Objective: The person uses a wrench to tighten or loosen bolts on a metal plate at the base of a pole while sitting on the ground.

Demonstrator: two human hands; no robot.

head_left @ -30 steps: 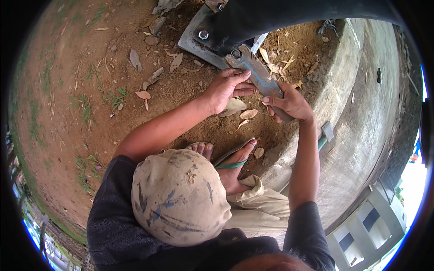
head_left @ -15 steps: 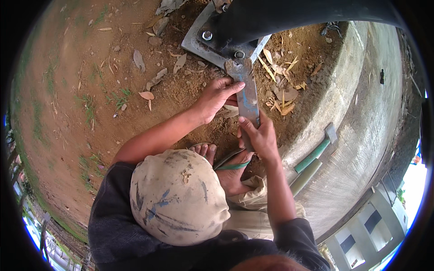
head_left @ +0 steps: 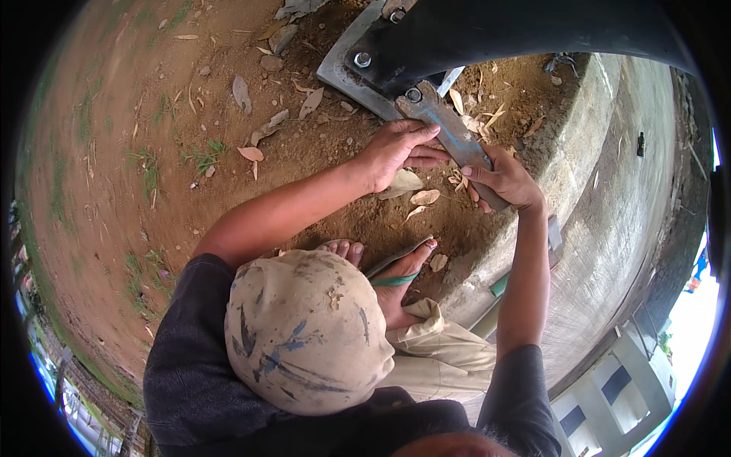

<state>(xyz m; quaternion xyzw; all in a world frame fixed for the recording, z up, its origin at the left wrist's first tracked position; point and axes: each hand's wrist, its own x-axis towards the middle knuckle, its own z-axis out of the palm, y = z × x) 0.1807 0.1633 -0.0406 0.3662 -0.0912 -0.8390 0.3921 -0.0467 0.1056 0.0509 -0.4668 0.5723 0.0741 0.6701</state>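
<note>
"Head view: where's the wrench (head_left: 452,138)?"

"Over the soil (head_left: 461,232), its notched end at a bolt (head_left: 413,95) by the near corner of the base plate (head_left: 354,85). It slants down and right towards the curb (head_left: 572,145)."

"And each grip?"

"The right hand (head_left: 506,180) is wrapped round the wrench's lower end, thumb on top. The left hand (head_left: 392,156) touches it nearer the notch, thumb at the edge, fingers extended; how firmly, I can't tell."

"How would you work it well?"

"I'd keep the notch square and fully home on the bolt. From here I can't tell how snug it sits. Left hand steadies the head, lightly; right hand pushes or pulls from the far end, where leverage is best. Short, even strokes, reseating between them. The likely trouble is a slip: the curb is near the right knuckles, and the black post (head_left: 518,34) crowds the upper side."
</note>
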